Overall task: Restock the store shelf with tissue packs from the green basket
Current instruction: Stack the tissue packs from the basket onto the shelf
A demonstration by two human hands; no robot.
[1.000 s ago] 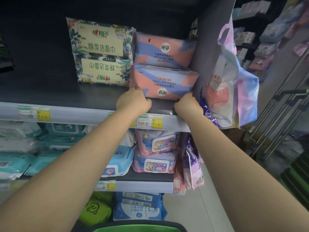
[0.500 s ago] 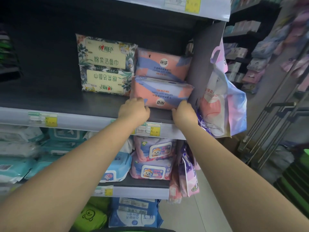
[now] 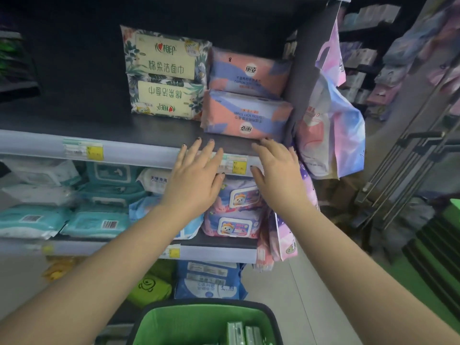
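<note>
Dark shelf (image 3: 99, 125): four tissue packs (image 3: 245, 115), two empty hands (image 3: 196, 175).

Both hands (image 3: 196, 178) off pink pack (image 3: 245, 115)

Two pink-and-purple soft plastic tissue packs (image 3: 246, 95) stacked flat on dark shelf (image 3: 99, 125), far right; green plastic basket (image 3: 179, 324) below w/ grey packs (image 3: 242, 332) upright inside.

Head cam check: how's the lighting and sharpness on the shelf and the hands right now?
Head view: dim, bluish light; top shelf recess nearly black at left; wide-angle bending at the edges; pink tissue packs readable; left hand and right hand slightly soft.
</note>
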